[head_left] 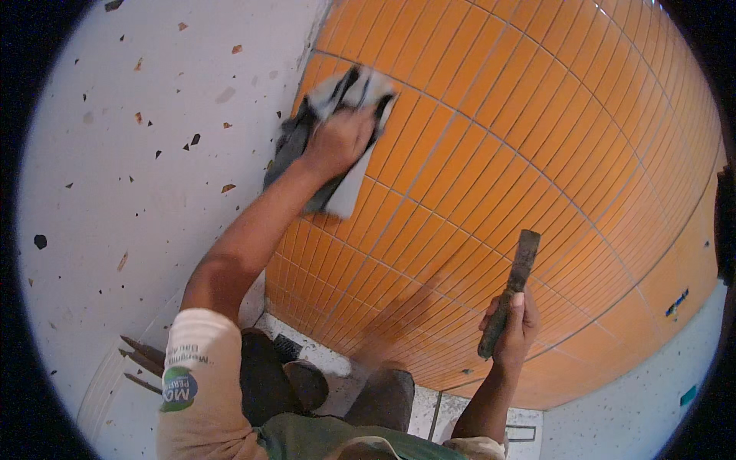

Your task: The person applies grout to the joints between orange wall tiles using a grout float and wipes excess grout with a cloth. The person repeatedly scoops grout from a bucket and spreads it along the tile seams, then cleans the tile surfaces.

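Observation:
My left hand (341, 144) is closed on a bunched grey, black and white cloth (349, 193). It presses the cloth to the orange tiled wall (468, 192), close to the corner where a speckled white wall begins. Blur softens the hand and the cloth a little. Lower and to the right, my right hand (517, 328) grips a scraper (524, 259) with a flat, narrow body, coated in grey-brown grime. Its wider end points up, and it stands out in front of the tiles. Thin pale grout lines run between the narrow tiles.
The speckled white wall (165, 199) fills the left side. At lower left, several brown pointed sticks (144, 362) stick out beside my sleeve. A small black ribbed object (287, 349) lies on the pale floor by my legs. A rectangular floor fitting (522, 434) shows at lower right.

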A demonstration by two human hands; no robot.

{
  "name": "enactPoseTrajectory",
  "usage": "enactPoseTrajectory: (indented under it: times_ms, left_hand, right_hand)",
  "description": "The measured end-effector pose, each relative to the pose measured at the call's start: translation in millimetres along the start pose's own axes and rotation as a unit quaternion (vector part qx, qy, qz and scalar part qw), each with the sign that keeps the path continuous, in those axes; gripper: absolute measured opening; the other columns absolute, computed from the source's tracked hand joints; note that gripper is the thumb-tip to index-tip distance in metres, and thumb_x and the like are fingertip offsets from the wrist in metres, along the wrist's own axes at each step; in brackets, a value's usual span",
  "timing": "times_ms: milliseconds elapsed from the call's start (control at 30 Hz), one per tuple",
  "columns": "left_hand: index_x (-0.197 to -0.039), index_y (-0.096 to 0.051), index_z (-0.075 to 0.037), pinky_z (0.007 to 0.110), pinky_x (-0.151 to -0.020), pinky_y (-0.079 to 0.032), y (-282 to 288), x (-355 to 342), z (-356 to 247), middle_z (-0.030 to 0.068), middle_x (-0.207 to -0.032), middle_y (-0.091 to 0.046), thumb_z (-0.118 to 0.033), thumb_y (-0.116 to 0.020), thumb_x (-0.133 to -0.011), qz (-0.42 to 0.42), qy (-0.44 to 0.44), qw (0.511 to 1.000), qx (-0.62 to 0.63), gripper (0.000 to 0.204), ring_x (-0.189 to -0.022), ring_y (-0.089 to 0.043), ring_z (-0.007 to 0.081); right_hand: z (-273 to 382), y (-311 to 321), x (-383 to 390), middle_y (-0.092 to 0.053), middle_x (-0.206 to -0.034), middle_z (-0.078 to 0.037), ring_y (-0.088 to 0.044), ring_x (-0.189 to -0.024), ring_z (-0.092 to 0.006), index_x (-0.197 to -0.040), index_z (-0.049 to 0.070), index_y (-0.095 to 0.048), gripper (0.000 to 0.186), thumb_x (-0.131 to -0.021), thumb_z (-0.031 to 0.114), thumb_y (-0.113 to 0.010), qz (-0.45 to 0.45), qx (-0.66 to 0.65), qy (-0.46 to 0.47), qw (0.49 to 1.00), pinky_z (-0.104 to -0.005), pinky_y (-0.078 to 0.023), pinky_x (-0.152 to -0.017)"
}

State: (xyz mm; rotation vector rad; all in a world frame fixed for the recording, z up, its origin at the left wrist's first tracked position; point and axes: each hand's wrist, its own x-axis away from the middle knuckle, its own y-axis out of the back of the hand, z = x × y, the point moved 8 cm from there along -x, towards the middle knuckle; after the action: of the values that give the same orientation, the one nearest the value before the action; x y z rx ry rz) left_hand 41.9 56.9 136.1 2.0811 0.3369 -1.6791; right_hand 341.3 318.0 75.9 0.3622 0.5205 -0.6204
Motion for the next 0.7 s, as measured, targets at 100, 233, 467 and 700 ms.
enactPoseTrajectory:
  times_ms: [100, 233, 467, 700]
  left_hand:
    - [-0.116, -0.059, -0.001, 0.044, -0.084, -0.051, 43, -40, -45, 0.024, -0.103, -0.064, -0.01, -0.06, -0.088, -0.24, -0.158, 0.957, -0.036, 0.029, -0.096, -0.063, 0.0406]
    - [-0.117, -0.057, 0.001, 0.04, -0.089, -0.049, 29, -16, -21, 0.0246, -0.11, -0.064, -0.016, -0.069, -0.083, -0.197, 0.048, 0.973, 0.106, 0.04, -0.102, -0.063, 0.0377]
    - [-0.109, -0.058, 0.004, 0.037, -0.084, -0.05, 35, -36, -20, 0.0176, -0.098, -0.066, -0.028, -0.078, -0.078, -0.211, 0.094, 0.969, 0.089, 0.049, -0.091, -0.064, 0.0284]
    - [-0.108, -0.057, 0.003, 0.038, -0.083, -0.05, 35, -48, -30, 0.0175, -0.098, -0.066, -0.033, -0.08, -0.076, -0.198, 0.115, 0.972, 0.054, 0.054, -0.09, -0.064, 0.0287]
  right_hand:
    - [-9, 20, 8, -0.055, -0.069, -0.005, -0.055, -0.052, -0.0124, -0.098, 0.005, -0.055, 0.034, -0.101, 0.038, -0.047, -0.034, -0.02, -0.009, 0.999, -0.0263, -0.046, -0.047]
    - [-35, 49, 17, -0.055, -0.069, -0.005, -0.055, -0.053, -0.0126, -0.1, 0.006, -0.055, 0.033, -0.1, 0.038, -0.047, -0.045, -0.023, -0.025, 0.998, -0.027, -0.046, -0.047]
    - [-54, 63, 27, -0.054, -0.065, -0.006, -0.054, -0.047, -0.0128, -0.095, 0.003, -0.054, 0.034, -0.102, 0.036, -0.045, -0.1, -0.051, -0.037, 0.993, -0.0238, -0.044, -0.041]
    - [-71, 81, 27, -0.053, -0.066, -0.007, -0.053, -0.047, -0.0125, -0.094, 0.003, -0.054, 0.035, -0.102, 0.036, -0.045, -0.098, -0.056, -0.029, 0.993, -0.0241, -0.045, -0.042]
